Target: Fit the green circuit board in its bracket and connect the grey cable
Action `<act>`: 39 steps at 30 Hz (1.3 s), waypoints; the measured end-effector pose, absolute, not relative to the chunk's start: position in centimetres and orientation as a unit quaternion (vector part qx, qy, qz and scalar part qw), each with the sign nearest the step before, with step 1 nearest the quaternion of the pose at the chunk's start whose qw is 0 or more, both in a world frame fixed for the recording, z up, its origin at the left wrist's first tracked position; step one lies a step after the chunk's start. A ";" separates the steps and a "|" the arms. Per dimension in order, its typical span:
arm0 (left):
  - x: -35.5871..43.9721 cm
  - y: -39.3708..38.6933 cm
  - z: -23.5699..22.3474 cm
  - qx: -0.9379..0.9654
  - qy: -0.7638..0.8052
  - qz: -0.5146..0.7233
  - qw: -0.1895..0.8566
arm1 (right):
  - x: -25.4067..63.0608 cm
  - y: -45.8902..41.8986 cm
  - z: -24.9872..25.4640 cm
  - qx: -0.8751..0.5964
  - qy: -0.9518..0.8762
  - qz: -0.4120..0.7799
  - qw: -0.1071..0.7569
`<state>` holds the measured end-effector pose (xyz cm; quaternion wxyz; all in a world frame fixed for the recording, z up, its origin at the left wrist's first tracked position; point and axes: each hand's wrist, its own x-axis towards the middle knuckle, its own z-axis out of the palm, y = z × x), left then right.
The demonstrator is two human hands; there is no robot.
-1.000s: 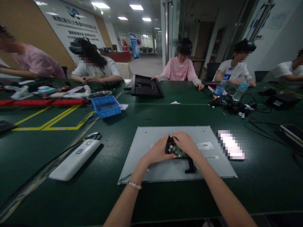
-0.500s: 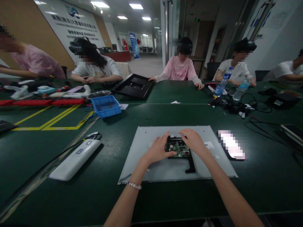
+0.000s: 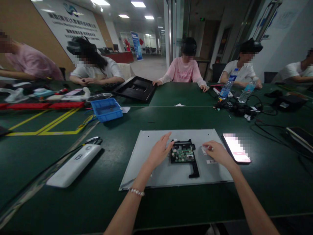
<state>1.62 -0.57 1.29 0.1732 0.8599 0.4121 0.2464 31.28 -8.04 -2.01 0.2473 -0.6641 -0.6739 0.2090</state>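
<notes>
A flat grey metal panel (image 3: pixel 156 178) lies in front of me. On it rests a black plastic bracket (image 3: pixel 194 170) that carries a green circuit board (image 3: pixel 182 154). My left hand (image 3: pixel 158 153) is open, fingers stretched out, at the left edge of the bracket; whether it touches is hard to see. Over the panel's right part, apart from the bracket, my right hand (image 3: pixel 217 152) has its fingertips pinched together. What they hold, if anything, is too small to make out. Beneath them a white label (image 3: pixel 204 150) partly shows, with a barcode sticker (image 3: pixel 211 161) below.
A lit phone (image 3: pixel 236 148) lies right of the panel, a white power bank (image 3: pixel 74 165) with cables to the left. Farther off are a blue tray (image 3: pixel 107 110), a black frame (image 3: pixel 134 89) touched by a person's hand, and water bottles (image 3: pixel 228 85). Several people sit across the table.
My right hand has left the circuit board and moved right, above the labels. My left hand has drawn slightly left, its fingers straighter. Across the table, the black frame was laid flatter.
</notes>
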 end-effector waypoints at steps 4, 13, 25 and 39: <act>1.7 -0.7 1.9 0.865 0.402 0.263 0.142 | 31.3 -8.4 -1.4 -0.701 -0.646 0.184 0.239; 4.5 -3.9 3.0 0.931 0.290 0.185 0.123 | 29.2 -9.1 -1.2 -0.658 -0.486 0.399 0.414; 6.4 -5.6 1.9 0.965 0.228 0.119 0.046 | 26.6 -9.3 -3.2 -0.607 -0.480 0.445 0.451; 6.4 -5.6 1.5 0.970 0.215 0.101 0.042 | 26.8 -9.5 -2.8 -0.613 -0.457 0.456 0.456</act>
